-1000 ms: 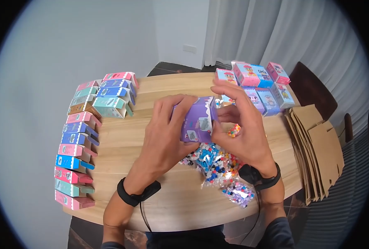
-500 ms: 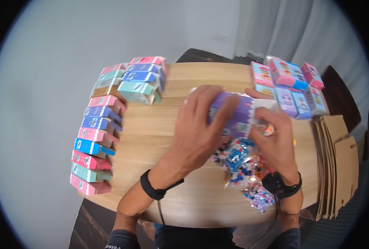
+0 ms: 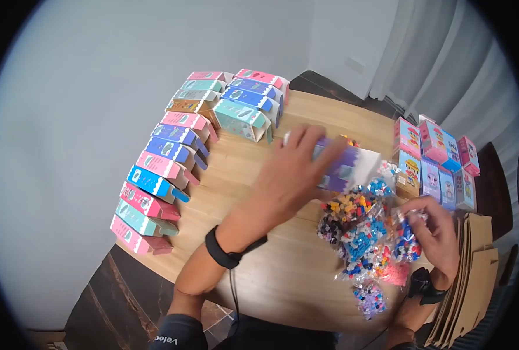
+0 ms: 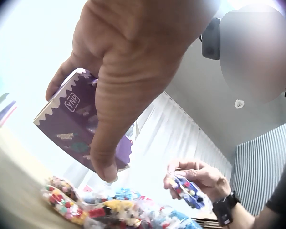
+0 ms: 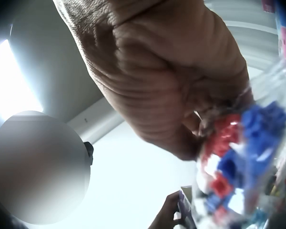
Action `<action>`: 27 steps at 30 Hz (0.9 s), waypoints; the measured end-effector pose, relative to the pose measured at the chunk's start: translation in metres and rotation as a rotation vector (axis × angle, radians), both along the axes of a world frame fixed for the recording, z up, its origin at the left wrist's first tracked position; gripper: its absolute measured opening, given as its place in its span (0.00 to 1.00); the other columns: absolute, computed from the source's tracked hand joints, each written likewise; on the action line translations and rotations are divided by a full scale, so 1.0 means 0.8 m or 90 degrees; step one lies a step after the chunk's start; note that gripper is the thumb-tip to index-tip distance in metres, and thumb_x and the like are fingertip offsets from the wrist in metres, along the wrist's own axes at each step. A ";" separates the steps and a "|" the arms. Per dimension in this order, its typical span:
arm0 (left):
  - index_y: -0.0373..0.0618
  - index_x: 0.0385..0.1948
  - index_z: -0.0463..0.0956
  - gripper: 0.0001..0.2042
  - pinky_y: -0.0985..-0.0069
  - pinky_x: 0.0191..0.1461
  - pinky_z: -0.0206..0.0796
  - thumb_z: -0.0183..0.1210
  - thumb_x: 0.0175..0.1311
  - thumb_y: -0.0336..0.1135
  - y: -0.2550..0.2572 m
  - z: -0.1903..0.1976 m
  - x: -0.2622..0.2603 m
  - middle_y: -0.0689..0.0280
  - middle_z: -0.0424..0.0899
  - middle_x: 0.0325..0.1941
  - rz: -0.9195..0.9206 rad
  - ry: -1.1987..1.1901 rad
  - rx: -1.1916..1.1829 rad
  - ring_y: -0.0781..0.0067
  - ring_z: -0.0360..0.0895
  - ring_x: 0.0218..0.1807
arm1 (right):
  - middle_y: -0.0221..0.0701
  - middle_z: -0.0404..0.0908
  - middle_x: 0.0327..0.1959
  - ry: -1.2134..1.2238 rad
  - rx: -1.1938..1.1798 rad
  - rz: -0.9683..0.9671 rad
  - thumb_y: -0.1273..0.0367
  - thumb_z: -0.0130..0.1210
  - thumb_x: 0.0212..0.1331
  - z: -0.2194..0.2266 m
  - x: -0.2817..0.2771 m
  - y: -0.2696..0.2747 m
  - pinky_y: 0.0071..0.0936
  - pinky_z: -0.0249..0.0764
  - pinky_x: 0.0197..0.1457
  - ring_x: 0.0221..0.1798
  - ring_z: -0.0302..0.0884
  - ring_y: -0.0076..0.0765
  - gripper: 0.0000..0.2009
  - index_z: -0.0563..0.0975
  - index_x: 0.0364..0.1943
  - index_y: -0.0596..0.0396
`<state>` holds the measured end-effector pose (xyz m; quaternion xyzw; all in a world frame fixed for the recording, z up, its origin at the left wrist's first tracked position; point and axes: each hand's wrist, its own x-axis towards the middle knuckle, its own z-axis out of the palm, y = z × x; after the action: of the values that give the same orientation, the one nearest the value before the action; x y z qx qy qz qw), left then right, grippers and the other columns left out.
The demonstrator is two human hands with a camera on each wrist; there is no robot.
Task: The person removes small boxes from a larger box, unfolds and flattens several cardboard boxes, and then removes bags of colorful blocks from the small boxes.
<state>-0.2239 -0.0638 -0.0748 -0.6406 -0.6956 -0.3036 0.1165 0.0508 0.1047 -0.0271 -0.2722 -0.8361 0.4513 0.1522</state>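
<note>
My left hand (image 3: pixel 291 172) grips a small purple carton (image 3: pixel 341 169) from above, thumb on one side and fingers on the other. A white flap (image 3: pixel 367 165) stands out from the carton's right end. In the left wrist view the carton's purple face (image 4: pixel 69 126) has a white scalloped edge. My right hand (image 3: pixel 439 239) pinches the top of a clear bag (image 3: pixel 408 244) of blue, red and white toy bricks; these bricks (image 5: pixel 250 143) show close up in the right wrist view. Below and between the hands lies a pile of similar bags (image 3: pixel 359 236) in mixed colours.
Two rows of coloured cartons with flaps out (image 3: pixel 178 153) lie along the table's left side. More picture boxes (image 3: pixel 429 169) stand at the back right. Flat brown cardboard sheets (image 3: pixel 472 280) lean at the right edge, near my right wrist.
My right hand has left the carton's flap end, moved right and down, and taken hold of a bag of bricks. My left hand keeps the carton. The head view has turned rightward.
</note>
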 end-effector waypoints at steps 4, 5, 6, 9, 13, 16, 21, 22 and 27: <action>0.49 0.65 0.71 0.35 0.57 0.60 0.70 0.73 0.51 0.38 -0.044 -0.010 -0.035 0.57 0.74 0.57 0.070 0.117 -0.106 0.50 0.72 0.61 | 0.37 0.86 0.40 -0.118 0.118 0.121 0.77 0.58 0.66 -0.003 0.018 -0.012 0.31 0.75 0.39 0.37 0.84 0.36 0.07 0.81 0.47 0.57; 0.48 0.65 0.71 0.31 0.57 0.60 0.70 0.69 0.55 0.35 -0.056 -0.014 -0.057 0.56 0.74 0.57 0.079 0.170 -0.131 0.50 0.72 0.61 | 0.40 0.86 0.43 -0.143 0.166 0.161 0.78 0.59 0.65 -0.005 0.024 -0.012 0.35 0.77 0.42 0.41 0.86 0.44 0.08 0.81 0.47 0.57; 0.47 0.63 0.72 0.28 0.57 0.60 0.70 0.66 0.57 0.32 -0.066 -0.022 -0.078 0.56 0.74 0.57 0.087 0.180 -0.134 0.50 0.73 0.61 | 0.45 0.85 0.50 -0.079 0.270 0.183 0.77 0.61 0.63 -0.014 0.034 -0.010 0.41 0.78 0.52 0.50 0.84 0.54 0.10 0.82 0.48 0.58; 0.44 0.59 0.72 0.23 0.57 0.60 0.70 0.60 0.60 0.26 -0.083 -0.051 -0.138 0.55 0.74 0.56 0.091 0.224 -0.191 0.51 0.73 0.61 | 0.45 0.83 0.54 0.011 0.307 0.038 0.77 0.62 0.62 -0.026 0.055 -0.023 0.40 0.77 0.57 0.55 0.83 0.54 0.11 0.82 0.48 0.59; 0.45 0.54 0.73 0.19 0.57 0.60 0.70 0.58 0.60 0.24 -0.085 -0.023 -0.150 0.58 0.76 0.52 0.125 0.334 -0.229 0.55 0.76 0.59 | 0.45 0.83 0.56 0.047 0.346 -0.005 0.76 0.60 0.63 -0.012 0.069 -0.032 0.37 0.76 0.59 0.56 0.82 0.54 0.09 0.82 0.46 0.61; 0.46 0.53 0.73 0.17 0.59 0.60 0.71 0.56 0.60 0.24 -0.084 0.007 -0.154 0.58 0.76 0.50 0.119 0.378 -0.262 0.53 0.75 0.59 | 0.44 0.83 0.56 0.064 0.340 -0.047 0.77 0.60 0.62 -0.001 0.079 -0.035 0.37 0.75 0.60 0.56 0.83 0.53 0.09 0.82 0.46 0.62; 0.45 0.50 0.75 0.14 0.56 0.54 0.72 0.57 0.62 0.29 -0.076 -0.036 -0.232 0.57 0.80 0.48 0.141 0.481 -0.120 0.50 0.80 0.50 | 0.42 0.84 0.54 0.054 0.381 -0.107 0.72 0.61 0.64 0.008 0.097 -0.007 0.41 0.76 0.57 0.54 0.83 0.51 0.09 0.82 0.45 0.61; 0.45 0.49 0.75 0.13 0.56 0.55 0.72 0.57 0.62 0.29 -0.078 -0.031 -0.231 0.57 0.81 0.49 0.167 0.447 -0.196 0.50 0.80 0.50 | 0.42 0.85 0.53 0.058 0.378 -0.105 0.69 0.62 0.65 0.009 0.100 0.006 0.43 0.77 0.55 0.53 0.83 0.51 0.10 0.82 0.45 0.61; 0.41 0.64 0.69 0.37 0.54 0.65 0.69 0.74 0.49 0.37 -0.073 0.008 -0.152 0.50 0.76 0.61 0.202 0.409 -0.209 0.45 0.75 0.62 | 0.47 0.85 0.52 -0.075 0.503 -0.330 0.51 0.63 0.65 0.019 0.115 0.131 0.45 0.77 0.56 0.52 0.84 0.55 0.24 0.83 0.52 0.58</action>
<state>-0.3453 -0.1224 -0.0684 -0.5978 -0.7532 0.0498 0.2698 0.1429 0.2092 -0.0119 -0.4182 -0.8555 0.0299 0.3040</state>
